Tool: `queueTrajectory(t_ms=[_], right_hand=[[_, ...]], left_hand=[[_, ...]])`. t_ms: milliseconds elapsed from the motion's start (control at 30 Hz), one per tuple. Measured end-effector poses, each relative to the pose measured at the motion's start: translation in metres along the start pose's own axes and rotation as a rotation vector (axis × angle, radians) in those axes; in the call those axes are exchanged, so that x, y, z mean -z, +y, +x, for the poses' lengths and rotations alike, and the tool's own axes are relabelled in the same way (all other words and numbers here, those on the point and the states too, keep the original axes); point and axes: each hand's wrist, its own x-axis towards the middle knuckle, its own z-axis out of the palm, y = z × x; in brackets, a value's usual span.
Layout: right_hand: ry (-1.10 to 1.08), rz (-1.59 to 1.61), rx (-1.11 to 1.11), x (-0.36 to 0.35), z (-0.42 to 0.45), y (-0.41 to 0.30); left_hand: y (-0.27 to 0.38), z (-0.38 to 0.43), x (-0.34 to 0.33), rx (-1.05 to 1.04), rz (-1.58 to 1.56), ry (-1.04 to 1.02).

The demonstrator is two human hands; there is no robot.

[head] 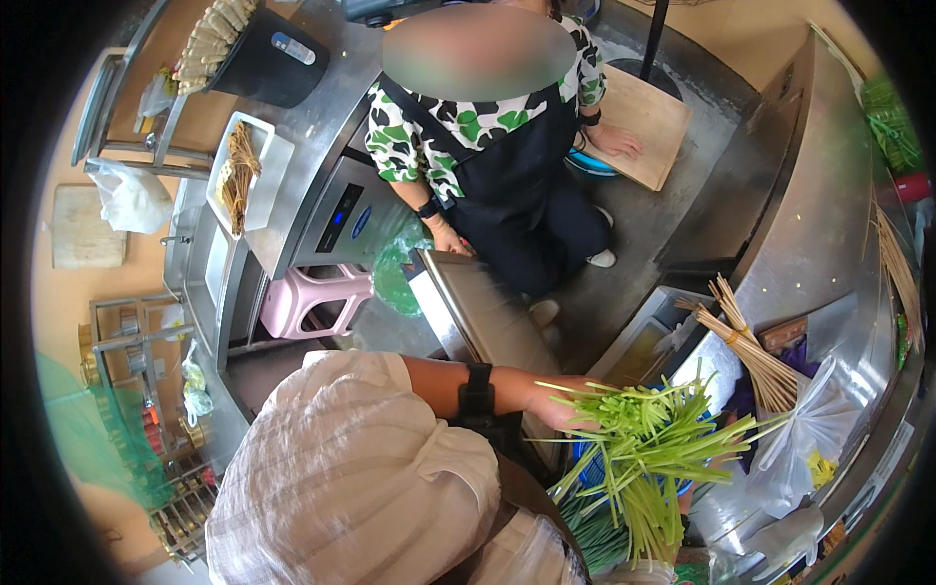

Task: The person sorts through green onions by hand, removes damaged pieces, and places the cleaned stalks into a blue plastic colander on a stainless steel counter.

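A blue plastic basket [592,468] heaped with long, thin green vegetable stalks [643,446] is before me at the lower right. My left hand [563,402] is at the basket's near-left side, its fingers partly covered by the stalks. My right hand [686,504] is mostly hidden under the stalks on the other side; only small patches of skin show. Darker green stalks [596,530] lie below the basket.
A co-worker in a black apron [504,175] stands opposite, one hand on a wooden board [647,124], the other by an opened steel door [482,307]. Bundled wooden skewers [753,351] and a tied plastic bag [804,439] lie on the right counter. A pink stool [314,300] stands left.
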Motion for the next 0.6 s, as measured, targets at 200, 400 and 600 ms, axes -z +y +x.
queueTrajectory(t_ms=[200, 400, 600], right_hand=[[-0.001, -0.010, 0.003, 0.000, -0.001, 0.000], [-0.017, -0.018, 0.015, -0.001, -0.004, -0.003], [-0.005, -0.021, 0.017, 0.000, 0.002, -0.002]], left_hand=[[0.005, -0.007, -0.001, -0.012, 0.167, 0.035], [0.010, -0.016, -0.004, -0.081, 0.304, 0.140], [0.015, -0.013, 0.002, -0.083, 0.353, 0.124]])
